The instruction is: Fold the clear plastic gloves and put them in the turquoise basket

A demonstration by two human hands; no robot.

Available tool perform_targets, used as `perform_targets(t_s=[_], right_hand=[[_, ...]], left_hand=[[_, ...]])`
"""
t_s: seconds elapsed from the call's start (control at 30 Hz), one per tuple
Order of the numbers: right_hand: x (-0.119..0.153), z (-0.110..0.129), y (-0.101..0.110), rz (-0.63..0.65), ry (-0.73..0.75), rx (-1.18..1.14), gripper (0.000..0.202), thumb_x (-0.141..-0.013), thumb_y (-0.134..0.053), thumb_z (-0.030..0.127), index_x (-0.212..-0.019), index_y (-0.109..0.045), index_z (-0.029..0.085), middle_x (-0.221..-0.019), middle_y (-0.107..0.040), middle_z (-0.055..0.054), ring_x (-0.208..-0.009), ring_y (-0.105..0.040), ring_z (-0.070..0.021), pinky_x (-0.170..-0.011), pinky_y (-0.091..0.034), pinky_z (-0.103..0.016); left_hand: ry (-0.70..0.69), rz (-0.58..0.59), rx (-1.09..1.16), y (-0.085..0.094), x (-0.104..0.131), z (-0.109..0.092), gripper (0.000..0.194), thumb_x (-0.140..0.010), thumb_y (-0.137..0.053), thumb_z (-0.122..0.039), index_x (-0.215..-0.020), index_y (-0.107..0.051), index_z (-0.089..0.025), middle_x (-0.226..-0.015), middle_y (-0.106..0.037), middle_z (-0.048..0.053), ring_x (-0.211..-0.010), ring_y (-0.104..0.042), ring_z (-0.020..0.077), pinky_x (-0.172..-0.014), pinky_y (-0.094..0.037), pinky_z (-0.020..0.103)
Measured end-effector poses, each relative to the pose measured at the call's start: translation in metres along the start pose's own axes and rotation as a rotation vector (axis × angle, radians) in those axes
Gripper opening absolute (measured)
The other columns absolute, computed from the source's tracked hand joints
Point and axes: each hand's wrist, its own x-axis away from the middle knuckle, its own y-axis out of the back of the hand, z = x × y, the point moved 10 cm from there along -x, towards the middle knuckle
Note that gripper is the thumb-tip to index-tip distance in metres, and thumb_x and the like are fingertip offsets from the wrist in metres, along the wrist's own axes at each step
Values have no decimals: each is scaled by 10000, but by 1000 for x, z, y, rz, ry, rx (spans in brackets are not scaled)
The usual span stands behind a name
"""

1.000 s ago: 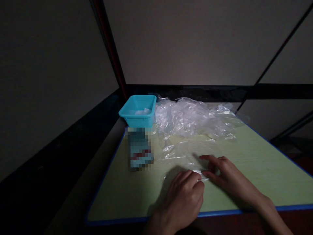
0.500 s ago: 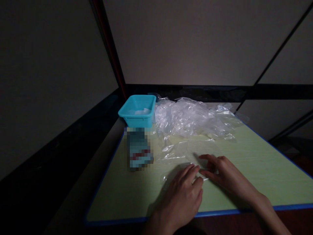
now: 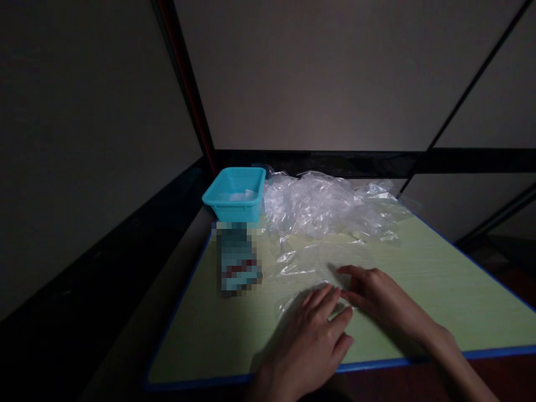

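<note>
A clear plastic bag (image 3: 297, 267) lies flat on the pale green table. My left hand (image 3: 312, 335) rests palm down over its near part, fingers stretched and spread, covering some of the film. Just to the right, my right hand (image 3: 372, 293) touches down by the left fingertips. Its index finger and thumb are apart, its other fingers are curled under, and I see nothing held between them. Beyond the flat bag is a heap of crumpled clear plastic bags (image 3: 322, 204).
A turquoise plastic basket (image 3: 235, 212) with something whitish inside stands at the back left. In front of it lies a pixelated, blurred-out item (image 3: 238, 257). The table (image 3: 201, 346) has a blue edge, with wall panels (image 3: 310, 72) behind.
My left hand's thumb and nearby fingers have spread farther apart. The right hand has shifted barely at all, and the whole view has tilted slightly.
</note>
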Motion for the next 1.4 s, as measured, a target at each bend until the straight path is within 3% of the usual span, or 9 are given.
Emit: perform_targets(t_s=[0.3, 0.5, 0.83, 1.23, 1.4], right_hand=[[-1, 3, 0, -17, 17, 16, 372, -804, -522, 252, -1169, -534, 176, -808, -675, -59, -657, -619, -166, -552, -437, -255], [4, 1, 2, -62, -6, 115, 327, -855, -496, 298, -1156, -529, 176, -658, -637, -13, -618, -603, -179, -558, -429, -276], [14, -21, 13, -193, 13, 262, 346, -878, -448, 388, -1142, -539, 182, -675, -649, -32, -637, -606, -203, -608, -450, -309], [26, -60, 43, -323, -67, 266, 453, -886, -374, 488, -1113, -544, 135, -579, -591, -18, -518, -572, -179, -517, -418, -286], [37, -56, 59, -454, -61, 199, 388, -887, -405, 417, -1130, -517, 136, -804, -591, -79, -640, -576, -184, -593, -466, -310]], left_hand=[[3, -6, -16, 0, -1, 1, 285, -893, -469, -330, -1133, -541, -195, -1355, -433, 60, -1284, -328, 219, -1076, -277, 381], [-4, -28, -28, 1, -1, -1, 256, -898, -459, -321, -1073, -578, -177, -1310, -479, 58, -1270, -349, 203, -1074, -284, 366], [-8, -40, -25, 2, -1, 0, 241, -892, -471, -305, -1064, -586, -181, -1307, -483, 49, -1266, -355, 200, -1072, -296, 364], [-12, -41, -40, 4, -1, -2, 272, -887, -481, -271, -1131, -527, -159, -1305, -486, 64, -1261, -364, 195, -1067, -310, 362], [2, -34, -28, 5, -2, -1, 375, -887, -466, -255, -1243, -427, -148, -1332, -455, 71, -1245, -383, 203, -1065, -315, 368]])
